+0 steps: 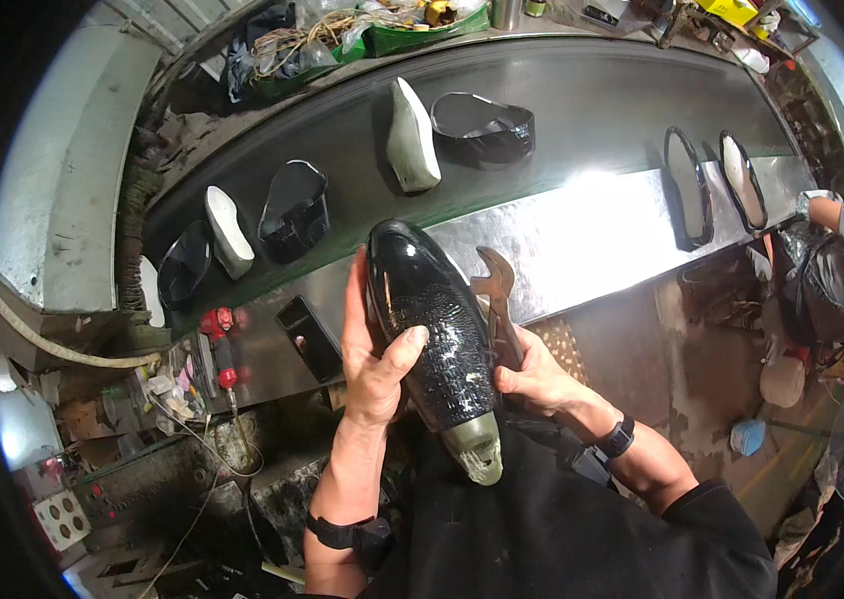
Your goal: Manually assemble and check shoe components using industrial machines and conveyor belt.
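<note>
A glossy black shoe upper [420,290] is stretched over a shoe last, whose bare greenish end [476,447] sticks out toward my body. The toe points away from me, tilted a little left. My left hand [372,374] grips the upper along its left side, thumb on top and fingers running underneath. In my right hand [540,377] is a pair of rusty metal lasting pliers [498,292], jaws up and away from me. That hand also touches the right side of the upper, and its fingers are partly hidden.
Beyond my hands runs a dark conveyor belt [581,95] carrying white lasts [412,140] and black uppers [487,130]. Two black-edged shoe pieces [686,185] lie at right. A phone [309,337] and a red air tool [222,344] lie at left. Another person's arm [826,212] shows at far right.
</note>
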The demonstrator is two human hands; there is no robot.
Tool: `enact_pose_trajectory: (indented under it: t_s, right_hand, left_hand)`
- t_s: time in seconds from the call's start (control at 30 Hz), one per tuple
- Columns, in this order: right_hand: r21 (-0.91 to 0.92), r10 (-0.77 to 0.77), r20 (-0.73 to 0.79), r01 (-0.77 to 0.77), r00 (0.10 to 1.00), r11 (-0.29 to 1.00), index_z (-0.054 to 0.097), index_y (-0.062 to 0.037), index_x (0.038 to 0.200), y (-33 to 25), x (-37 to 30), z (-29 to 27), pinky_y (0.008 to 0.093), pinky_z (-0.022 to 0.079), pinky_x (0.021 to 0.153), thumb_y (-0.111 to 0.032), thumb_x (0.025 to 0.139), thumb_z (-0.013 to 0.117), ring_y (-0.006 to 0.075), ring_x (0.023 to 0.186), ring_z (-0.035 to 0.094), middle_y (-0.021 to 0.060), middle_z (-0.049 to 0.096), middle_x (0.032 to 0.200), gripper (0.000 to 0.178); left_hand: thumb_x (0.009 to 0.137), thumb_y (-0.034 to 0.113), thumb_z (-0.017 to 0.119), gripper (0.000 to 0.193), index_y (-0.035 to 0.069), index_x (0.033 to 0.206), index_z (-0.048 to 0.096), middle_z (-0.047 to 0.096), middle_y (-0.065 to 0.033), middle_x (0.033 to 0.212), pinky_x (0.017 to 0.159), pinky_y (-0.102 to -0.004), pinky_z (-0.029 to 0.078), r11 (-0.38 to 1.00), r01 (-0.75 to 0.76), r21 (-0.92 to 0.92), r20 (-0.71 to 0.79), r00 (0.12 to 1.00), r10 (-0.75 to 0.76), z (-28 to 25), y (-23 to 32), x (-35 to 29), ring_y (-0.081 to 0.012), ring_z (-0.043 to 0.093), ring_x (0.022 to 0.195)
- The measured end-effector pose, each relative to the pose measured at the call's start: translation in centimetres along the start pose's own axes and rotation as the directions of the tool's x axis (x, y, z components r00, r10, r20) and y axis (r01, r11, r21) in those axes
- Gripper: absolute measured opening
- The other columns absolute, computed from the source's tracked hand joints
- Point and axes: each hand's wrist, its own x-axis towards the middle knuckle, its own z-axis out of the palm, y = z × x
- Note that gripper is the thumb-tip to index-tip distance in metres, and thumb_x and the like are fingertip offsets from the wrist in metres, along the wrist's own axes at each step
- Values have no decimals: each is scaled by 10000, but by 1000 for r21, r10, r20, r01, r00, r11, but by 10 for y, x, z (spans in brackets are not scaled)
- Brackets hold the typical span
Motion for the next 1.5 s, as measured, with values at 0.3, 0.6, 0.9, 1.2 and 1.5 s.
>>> enact_pose_trajectory:
  t_s: [0.3, 0.6, 0.9, 1.2, 1.5]
  right_hand:
    - [-844, -298, -394, -215, 869, 491, 431, 76, 1347, 42, 49, -28, 354, 510, 852, -227, 812, 823, 236, 1000, 640, 196, 659, 1095, 729]
    - [-859, -68, -315, -254, 947, 445, 538, 50, 1114, 48, 48, -74, 331, 508, 556, -257, 1037, 508, 174, 587, 650, 78, 685, 716, 317]
    - [-689, 350, 17, -243, 937, 683, 482, 23, 1210, 0, 47, -81, 340, 553, 529, -241, 1042, 490, 231, 604, 673, 136, 686, 840, 313]
    - [-992, -74, 31, 39, 997, 123, 476, -12, 1002, 41, 57, -99, 476, 451, 518, -200, 981, 599, 395, 589, 611, 188, 588, 621, 226]
    - [-809, -65, -186, -116, 980, 577, 518, 27, 1060, 71, 50, -88, 351, 472, 534, -175, 991, 590, 192, 571, 621, 106, 618, 643, 226]
  left_hand:
    - [1061, 353, 403, 611, -3, 1526, 228, 347, -170, 1540, 1141, -356, 319, 866, 413, 283, -266, 901, -343, -61, -102, 19, -260, 380, 1396]
    - [1034, 552, 338, 762, -104, 1415, 411, 436, -262, 1469, 1162, -387, 284, 635, 561, 531, -395, 827, -400, -110, -162, 11, -335, 382, 1405]
    - [1057, 431, 411, 640, -60, 1464, 354, 434, -144, 1488, 1163, -353, 272, 771, 633, 72, -322, 746, -583, -96, -136, 15, -214, 390, 1380]
    - [1057, 383, 431, 482, 23, 1375, 475, 562, -80, 1328, 1066, -374, 423, 779, 618, -105, -253, 741, -622, -100, -140, 11, -198, 539, 1219]
    - [896, 345, 737, 503, 43, 1277, 609, 663, -38, 1128, 905, -293, 467, 814, 580, 21, -463, 728, -506, -74, -139, 8, -143, 595, 1029]
